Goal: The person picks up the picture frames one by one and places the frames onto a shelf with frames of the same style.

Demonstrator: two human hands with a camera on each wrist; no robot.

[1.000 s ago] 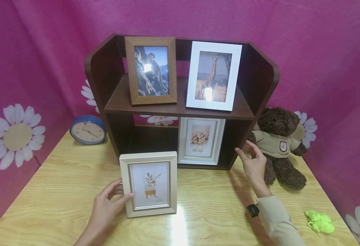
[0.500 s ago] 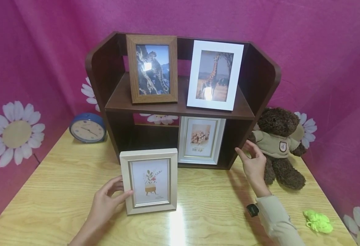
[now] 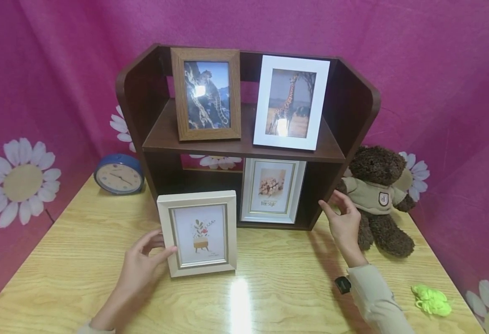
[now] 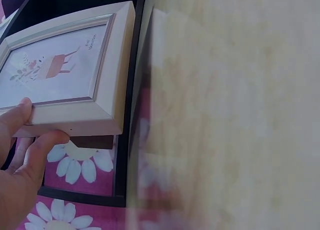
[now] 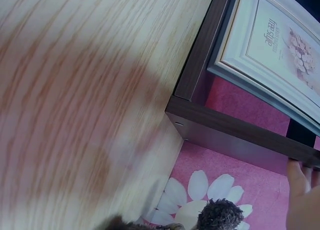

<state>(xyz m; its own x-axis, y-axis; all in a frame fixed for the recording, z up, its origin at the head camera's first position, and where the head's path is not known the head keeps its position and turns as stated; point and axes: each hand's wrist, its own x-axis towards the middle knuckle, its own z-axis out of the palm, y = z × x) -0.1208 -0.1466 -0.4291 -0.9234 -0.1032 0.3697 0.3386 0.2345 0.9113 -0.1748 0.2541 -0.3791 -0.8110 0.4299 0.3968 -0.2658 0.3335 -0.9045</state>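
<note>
My left hand [image 3: 137, 264] grips a cream photo frame [image 3: 231, 241] by its left edge, thumb on the front. The frame, with a potted-plant picture, is held upright before the lower left compartment of a dark brown shelf [image 3: 244, 150]. In the left wrist view, the same cream frame [image 4: 70, 115] shows its thick side and the fingers under it. My right hand [image 3: 344, 227] holds the front edge of the shelf's right side panel, thumb at the edge and fingers outside. In the right wrist view, fingertips touch that panel [image 5: 230, 122].
A brown wooden frame [image 3: 187, 134] and a white frame [image 3: 258, 116] stand on the upper shelf. A white-and-gold frame [image 3: 269, 217] stands in the lower right. A blue clock [image 3: 119, 176], a teddy bear [image 3: 377, 185] and a neon yellow bundle [image 3: 431, 300] sit around the shelf.
My left hand has moved the cream frame away from me, toward the shelf, and slightly left. The right hand has kept its place on the side panel.
</note>
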